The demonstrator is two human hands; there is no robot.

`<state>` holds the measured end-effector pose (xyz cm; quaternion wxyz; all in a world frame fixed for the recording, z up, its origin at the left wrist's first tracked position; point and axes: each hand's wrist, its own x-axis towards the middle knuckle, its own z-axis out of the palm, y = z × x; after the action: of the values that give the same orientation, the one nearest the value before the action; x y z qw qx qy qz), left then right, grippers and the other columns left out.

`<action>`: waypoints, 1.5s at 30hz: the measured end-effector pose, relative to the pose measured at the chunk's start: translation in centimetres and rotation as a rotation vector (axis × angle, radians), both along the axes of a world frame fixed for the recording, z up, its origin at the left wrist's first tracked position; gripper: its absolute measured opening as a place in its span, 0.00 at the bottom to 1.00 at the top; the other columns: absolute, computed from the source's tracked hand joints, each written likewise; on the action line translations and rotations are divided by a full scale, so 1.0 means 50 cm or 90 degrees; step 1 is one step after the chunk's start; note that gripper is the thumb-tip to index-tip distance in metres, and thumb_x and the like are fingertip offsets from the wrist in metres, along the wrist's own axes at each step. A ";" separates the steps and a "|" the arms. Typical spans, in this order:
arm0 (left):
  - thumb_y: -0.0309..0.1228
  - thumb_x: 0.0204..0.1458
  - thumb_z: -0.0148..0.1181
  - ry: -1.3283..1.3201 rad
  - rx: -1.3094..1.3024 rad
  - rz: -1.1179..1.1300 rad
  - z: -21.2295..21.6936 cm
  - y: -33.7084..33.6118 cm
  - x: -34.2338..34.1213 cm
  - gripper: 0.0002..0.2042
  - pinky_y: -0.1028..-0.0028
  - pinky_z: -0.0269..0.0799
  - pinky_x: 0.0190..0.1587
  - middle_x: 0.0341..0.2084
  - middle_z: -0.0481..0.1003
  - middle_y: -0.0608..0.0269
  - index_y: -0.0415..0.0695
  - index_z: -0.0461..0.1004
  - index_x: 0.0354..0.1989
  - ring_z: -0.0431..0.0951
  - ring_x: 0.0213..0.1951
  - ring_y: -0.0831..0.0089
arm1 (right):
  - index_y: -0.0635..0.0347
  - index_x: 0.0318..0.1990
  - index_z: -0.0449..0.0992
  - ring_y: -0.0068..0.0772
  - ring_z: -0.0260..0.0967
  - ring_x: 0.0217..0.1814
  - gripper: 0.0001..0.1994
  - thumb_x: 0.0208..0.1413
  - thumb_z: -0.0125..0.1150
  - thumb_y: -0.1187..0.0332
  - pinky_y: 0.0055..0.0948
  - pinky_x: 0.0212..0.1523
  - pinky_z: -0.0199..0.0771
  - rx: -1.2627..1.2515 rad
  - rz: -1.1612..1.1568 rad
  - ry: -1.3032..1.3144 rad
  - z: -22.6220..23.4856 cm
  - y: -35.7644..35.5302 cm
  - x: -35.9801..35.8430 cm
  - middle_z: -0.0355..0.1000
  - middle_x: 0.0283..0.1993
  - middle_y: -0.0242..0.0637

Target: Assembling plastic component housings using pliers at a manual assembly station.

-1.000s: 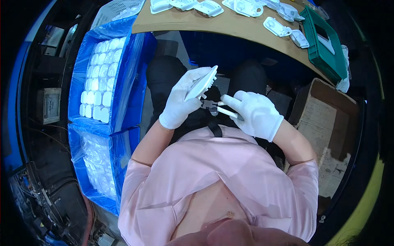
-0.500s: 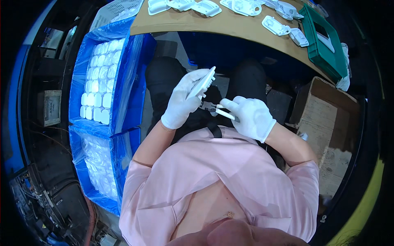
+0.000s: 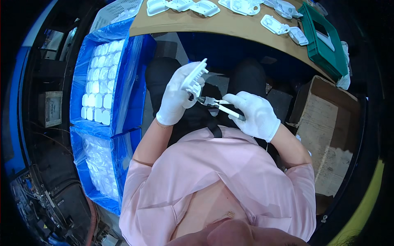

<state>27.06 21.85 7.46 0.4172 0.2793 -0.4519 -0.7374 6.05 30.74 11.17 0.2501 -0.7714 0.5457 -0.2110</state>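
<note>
Gripped in my white-gloved left hand (image 3: 174,98) is a white moulded plastic part (image 3: 192,82), tilted up on edge with its ribbed side facing right. My right hand (image 3: 257,117), also gloved in white, holds a pair of nippers (image 3: 208,101) with white handles and metal jaws. The nippers' tip points left and lies at the lower end of the part, close to a ring-like bit of it. Whether the jaws touch the plastic, I cannot tell. Both hands are above my lap, and the left palm is hidden behind the part.
Several similar white parts (image 3: 205,8) lie on the brown-topped table (image 3: 176,25) ahead, beside a green crate (image 3: 314,49). At left stand blue lined bins, one with stacked white pieces (image 3: 98,82), another with bagged ones (image 3: 98,164). A cardboard box (image 3: 324,123) sits at right.
The plastic part has been turned and moved slightly left and up in my left hand. The nippers have swung up and left, bringing their jaws to the part's lower end.
</note>
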 end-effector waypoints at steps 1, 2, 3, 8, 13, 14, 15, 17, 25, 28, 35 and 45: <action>0.28 0.40 0.50 -0.071 -0.073 -0.017 0.000 -0.002 0.002 0.28 0.80 0.66 0.44 0.42 0.69 0.63 0.39 0.64 0.55 0.70 0.41 0.77 | 0.53 0.45 0.71 0.43 0.68 0.32 0.20 0.40 0.62 0.72 0.36 0.31 0.69 -0.006 0.007 0.028 0.004 -0.002 0.001 0.67 0.30 0.39; 0.28 0.40 0.50 -0.071 -0.073 -0.018 0.003 -0.002 0.004 0.28 0.80 0.66 0.44 0.42 0.69 0.63 0.39 0.64 0.55 0.70 0.41 0.77 | 0.53 0.46 0.71 0.44 0.68 0.33 0.20 0.40 0.62 0.72 0.37 0.32 0.69 -0.012 0.013 0.056 0.007 -0.003 0.001 0.67 0.31 0.39; 0.29 0.42 0.53 -0.129 -0.116 -0.043 0.011 0.000 0.005 0.27 0.81 0.65 0.42 0.42 0.70 0.63 0.38 0.64 0.55 0.70 0.41 0.78 | 0.53 0.46 0.71 0.44 0.68 0.33 0.20 0.40 0.62 0.72 0.37 0.32 0.69 -0.012 0.012 0.057 0.007 -0.006 0.000 0.67 0.31 0.39; 0.23 0.33 0.51 -0.181 -0.161 -0.095 0.018 0.005 0.001 0.29 0.82 0.63 0.42 0.43 0.68 0.62 0.37 0.65 0.53 0.69 0.43 0.78 | 0.55 0.48 0.70 0.47 0.68 0.37 0.21 0.42 0.61 0.68 0.39 0.37 0.69 0.039 0.051 0.157 0.017 -0.021 0.004 0.67 0.35 0.42; 0.26 0.27 0.54 -0.201 -0.248 -0.146 0.021 0.006 0.000 0.34 0.73 0.62 0.53 0.47 0.65 0.57 0.36 0.67 0.53 0.67 0.49 0.69 | 0.57 0.50 0.70 0.47 0.68 0.38 0.22 0.43 0.60 0.66 0.40 0.39 0.69 0.142 0.107 0.217 0.038 -0.048 0.007 0.68 0.37 0.43; 0.26 0.27 0.54 -0.201 -0.250 -0.147 0.017 0.004 0.000 0.34 0.73 0.62 0.53 0.47 0.65 0.57 0.36 0.67 0.53 0.67 0.49 0.69 | 0.58 0.49 0.70 0.47 0.69 0.38 0.21 0.44 0.59 0.66 0.40 0.39 0.69 0.164 0.123 0.241 0.043 -0.052 0.007 0.68 0.36 0.44; 0.28 0.27 0.55 -0.214 -0.300 -0.173 0.008 0.001 0.001 0.33 0.72 0.61 0.54 0.47 0.65 0.56 0.36 0.67 0.52 0.67 0.49 0.68 | 0.58 0.49 0.70 0.47 0.69 0.38 0.21 0.44 0.59 0.66 0.40 0.39 0.69 0.163 0.123 0.241 0.050 -0.057 0.010 0.68 0.36 0.44; 0.32 0.28 0.60 -0.260 -0.346 -0.203 0.000 0.001 0.001 0.33 0.69 0.60 0.56 0.47 0.66 0.54 0.37 0.68 0.52 0.67 0.50 0.63 | 0.60 0.43 0.74 0.47 0.71 0.38 0.16 0.44 0.57 0.66 0.40 0.38 0.72 0.195 0.149 0.295 0.063 -0.067 0.019 0.70 0.36 0.47; 0.33 0.30 0.62 -0.293 -0.442 -0.203 -0.023 -0.003 -0.003 0.33 0.68 0.60 0.55 0.45 0.68 0.55 0.38 0.68 0.53 0.68 0.49 0.61 | 0.61 0.38 0.77 0.46 0.72 0.39 0.13 0.45 0.57 0.67 0.39 0.38 0.72 0.263 0.191 0.383 0.059 -0.086 0.042 0.72 0.36 0.45; 0.32 0.33 0.60 -0.264 -0.280 -0.150 -0.025 0.000 0.010 0.31 0.71 0.62 0.55 0.45 0.69 0.59 0.37 0.67 0.53 0.69 0.48 0.67 | 0.60 0.40 0.75 0.46 0.72 0.37 0.13 0.45 0.57 0.67 0.40 0.37 0.72 0.233 0.172 0.351 0.058 -0.083 0.042 0.72 0.34 0.44; 0.50 0.49 0.56 -0.084 -0.073 -0.009 -0.022 -0.014 0.029 0.33 0.77 0.68 0.43 0.46 0.71 0.58 0.37 0.62 0.57 0.73 0.41 0.74 | 0.56 0.45 0.72 0.45 0.69 0.31 0.19 0.41 0.65 0.68 0.38 0.32 0.70 0.097 0.045 0.090 0.027 -0.051 -0.003 0.69 0.30 0.42; 0.63 0.45 0.53 0.121 -0.005 0.016 -0.031 -0.016 0.021 0.44 0.74 0.71 0.45 0.49 0.68 0.54 0.37 0.57 0.60 0.73 0.43 0.70 | 0.62 0.47 0.72 0.45 0.69 0.31 0.21 0.41 0.66 0.71 0.33 0.34 0.70 0.058 0.026 -0.109 -0.015 -0.027 -0.019 0.70 0.31 0.44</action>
<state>28.11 21.07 5.90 0.4682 0.2124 -0.4097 -0.7535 5.08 29.41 10.43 0.3352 -0.7492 0.5155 -0.2461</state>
